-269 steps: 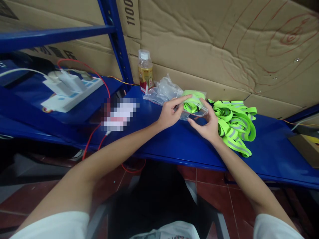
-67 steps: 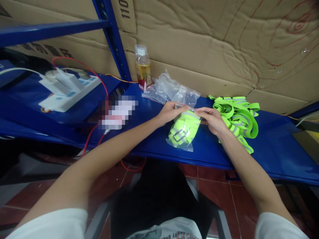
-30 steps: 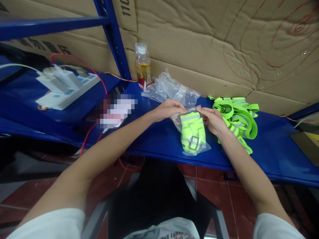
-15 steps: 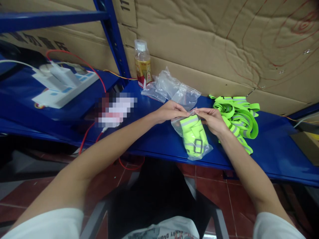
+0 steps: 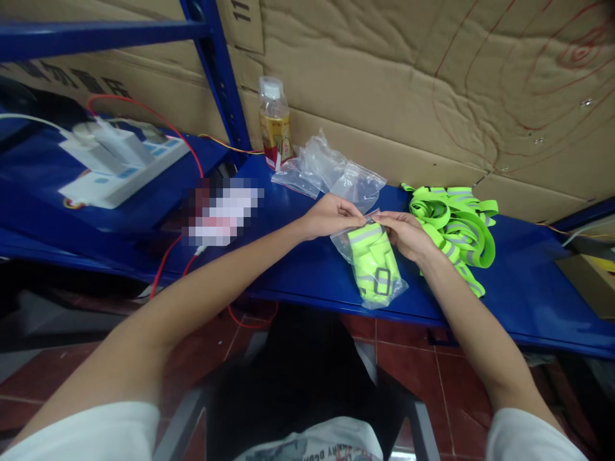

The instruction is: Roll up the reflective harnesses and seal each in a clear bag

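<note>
Compared with a second ago, the left hand (image 5: 331, 216) is sitting farther right along the top edge of the clear bag (image 5: 396, 291), so its fingertips are almost meeting those of the right hand (image 5: 407, 235). At the far left, a power strip (image 5: 139, 182) is lying well apart from the work, and a pixelated white object (image 5: 223, 218) is lying nearer the hands. Farther right, a bottle (image 5: 276, 137) is standing upright at the far side of the table (image 5: 298, 269), with loose clear plastic (image 5: 331, 166) lying just beside it. Left thumb and fingers are closing in a narrow pinch on the bag's top edge, and the right hand is pinching that same edge. From this grip the bag is stretching toward the near edge, its long axis slanting slightly right, with a folded green strap (image 5: 368, 256) filling it; whether its lower end is touching the table, I cannot tell. The right hand is coming closest to the bag's body, while a pile of green straps (image 5: 461, 230) is lying just beyond it, to the right.
</note>
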Action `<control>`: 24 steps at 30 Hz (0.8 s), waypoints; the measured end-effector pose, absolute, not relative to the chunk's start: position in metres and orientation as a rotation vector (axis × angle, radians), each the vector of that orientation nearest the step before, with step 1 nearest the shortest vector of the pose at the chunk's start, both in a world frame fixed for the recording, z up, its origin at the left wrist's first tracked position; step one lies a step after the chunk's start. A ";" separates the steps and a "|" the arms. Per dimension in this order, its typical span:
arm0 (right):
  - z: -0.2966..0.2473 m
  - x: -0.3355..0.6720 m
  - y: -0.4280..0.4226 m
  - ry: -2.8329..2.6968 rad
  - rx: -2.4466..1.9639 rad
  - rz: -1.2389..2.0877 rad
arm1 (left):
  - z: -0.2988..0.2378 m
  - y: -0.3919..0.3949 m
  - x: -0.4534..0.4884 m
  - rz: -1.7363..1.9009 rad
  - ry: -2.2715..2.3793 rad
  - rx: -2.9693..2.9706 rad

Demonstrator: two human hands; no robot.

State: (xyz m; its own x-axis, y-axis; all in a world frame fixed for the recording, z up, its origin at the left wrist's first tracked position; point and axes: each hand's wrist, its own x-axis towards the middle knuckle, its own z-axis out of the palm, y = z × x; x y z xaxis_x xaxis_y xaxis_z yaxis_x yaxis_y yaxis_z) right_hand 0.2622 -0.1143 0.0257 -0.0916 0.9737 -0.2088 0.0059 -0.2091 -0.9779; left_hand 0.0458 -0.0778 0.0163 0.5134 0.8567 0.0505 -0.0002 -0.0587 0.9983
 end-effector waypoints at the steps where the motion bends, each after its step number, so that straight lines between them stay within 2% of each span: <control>1: 0.026 0.262 -0.115 -1.172 -1.314 1.420 | 0.016 -0.077 0.045 0.813 0.786 1.460; 6: 0.026 0.260 -0.117 -1.205 -1.281 1.361 | 0.017 -0.072 0.041 0.681 0.806 1.418; 15: 0.030 0.257 -0.121 -1.206 -1.279 1.490 | 0.016 -0.079 0.048 0.771 0.763 1.378; 24: 0.032 0.258 -0.121 -1.213 -1.224 1.317 | 0.031 -0.075 0.037 0.594 0.792 1.356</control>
State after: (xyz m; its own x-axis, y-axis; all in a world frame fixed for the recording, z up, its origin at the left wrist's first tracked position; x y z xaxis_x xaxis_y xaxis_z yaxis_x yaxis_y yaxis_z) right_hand 0.2585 -0.1206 0.0318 -0.0657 0.9951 -0.0733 -0.0087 -0.0740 -0.9972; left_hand 0.0369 -0.0754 0.0315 0.6150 0.7738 -0.1521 0.0699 0.1386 0.9879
